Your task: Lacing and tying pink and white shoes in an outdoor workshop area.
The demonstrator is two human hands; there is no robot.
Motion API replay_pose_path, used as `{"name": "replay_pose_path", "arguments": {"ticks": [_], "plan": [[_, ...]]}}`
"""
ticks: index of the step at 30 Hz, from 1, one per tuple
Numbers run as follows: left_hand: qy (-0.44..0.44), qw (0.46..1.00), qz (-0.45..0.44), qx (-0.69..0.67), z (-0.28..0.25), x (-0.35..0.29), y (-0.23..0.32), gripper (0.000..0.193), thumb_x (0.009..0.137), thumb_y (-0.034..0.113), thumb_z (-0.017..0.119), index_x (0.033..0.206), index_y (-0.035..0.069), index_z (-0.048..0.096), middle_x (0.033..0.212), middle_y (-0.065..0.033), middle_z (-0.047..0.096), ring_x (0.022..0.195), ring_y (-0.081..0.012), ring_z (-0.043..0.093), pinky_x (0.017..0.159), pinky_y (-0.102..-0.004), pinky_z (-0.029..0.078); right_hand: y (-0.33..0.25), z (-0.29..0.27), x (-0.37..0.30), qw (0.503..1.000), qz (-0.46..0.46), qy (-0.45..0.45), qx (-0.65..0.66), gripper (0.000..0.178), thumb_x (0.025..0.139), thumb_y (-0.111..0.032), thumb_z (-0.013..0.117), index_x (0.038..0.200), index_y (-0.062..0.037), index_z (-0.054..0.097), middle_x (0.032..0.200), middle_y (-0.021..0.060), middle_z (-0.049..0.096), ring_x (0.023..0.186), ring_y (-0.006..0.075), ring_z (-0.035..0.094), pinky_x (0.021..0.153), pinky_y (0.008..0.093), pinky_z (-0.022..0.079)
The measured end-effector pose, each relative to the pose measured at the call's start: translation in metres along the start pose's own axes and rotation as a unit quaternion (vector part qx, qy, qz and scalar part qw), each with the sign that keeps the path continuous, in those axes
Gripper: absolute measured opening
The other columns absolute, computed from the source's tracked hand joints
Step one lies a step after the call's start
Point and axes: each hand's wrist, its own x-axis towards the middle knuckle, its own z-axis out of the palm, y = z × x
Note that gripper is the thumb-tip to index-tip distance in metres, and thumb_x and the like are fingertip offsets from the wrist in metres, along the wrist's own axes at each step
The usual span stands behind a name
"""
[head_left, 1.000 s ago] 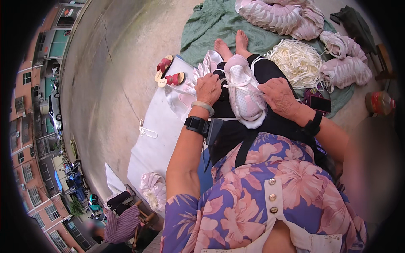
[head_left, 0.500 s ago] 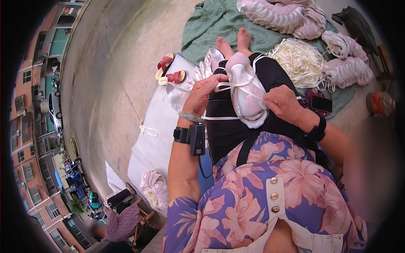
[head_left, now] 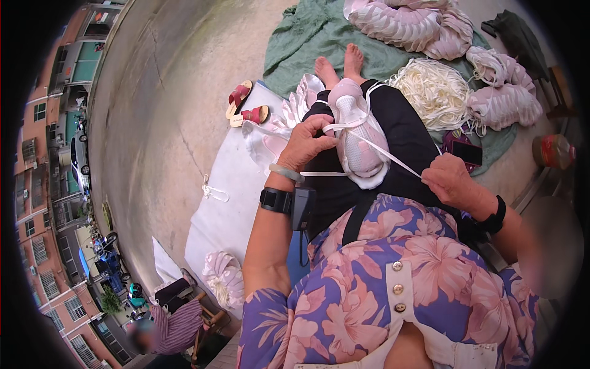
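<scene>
A pink and white shoe upper [head_left: 361, 147] lies lengthwise on my lap over black trousers, its rounded toe end pointing away from me. White shoelace [head_left: 393, 157] runs through its upper part and is pulled taut toward the right. My right hand [head_left: 452, 180] pinches the end of that stretch, off to the right of the upper. My left hand [head_left: 311, 142] is closed at the upper's left edge, pinching lace beside the eyelets. Another length of lace crosses my thigh below the left hand.
A pile of loose white laces [head_left: 430, 92] lies on a green cloth [head_left: 301, 46], with bundles of pink uppers [head_left: 393, 24] around it. A phone [head_left: 465, 152] lies at the right. Red sandals [head_left: 249, 114] rest by a white sheet [head_left: 221, 166]. Another person [head_left: 178, 326] sits at lower left.
My right hand has moved right and toward me, away from the upper, drawing the lace out straight. My left hand has shifted slightly and stays at the upper's left edge.
</scene>
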Motion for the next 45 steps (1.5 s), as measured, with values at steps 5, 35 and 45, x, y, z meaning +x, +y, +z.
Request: {"name": "replay_pose_path", "arguments": {"ticks": [5,35,45], "plan": [[0.036,0.993,0.098,0.056,0.016,0.014,-0.018,0.022,0.068,0.002,0.066,0.089,0.004,0.058,0.099,-0.0002,0.055,0.087,-0.0088,0.050,0.079,-0.0228,0.042,-0.009,-0.018,-0.039,0.993,-0.040,-0.098,-0.056,0.011,0.061,-0.011,0.059,0.063,-0.0097,0.048,0.057,0.0037,0.040,0.057,0.0219,0.045,0.053,0.0340,0.033],[0.249,0.831,0.275,0.414,0.066,0.023,-0.003,0.024,0.062,0.009,0.061,0.084,0.004,0.055,0.116,-0.0179,0.048,0.105,-0.0370,0.044,0.086,-0.0445,0.035,0.068,0.058,0.131,0.995,-0.067,0.068,-0.008,0.014,0.063,-0.006,0.053,0.077,-0.0089,0.052,0.087,0.0074,0.053,0.090,0.0276,0.050,0.075,0.0374,0.038],[0.205,0.777,0.337,0.490,0.080,0.041,0.011,0.025,0.063,0.012,0.062,0.087,0.007,0.061,0.111,-0.0127,0.053,0.108,-0.0326,0.044,0.092,-0.0436,0.028,0.050,-0.012,0.093,0.984,-0.088,0.116,-0.098,0.023,0.066,-0.005,0.063,0.086,-0.0085,0.053,0.066,0.0060,0.053,0.060,0.0251,0.054,0.060,0.0337,0.042]]}}
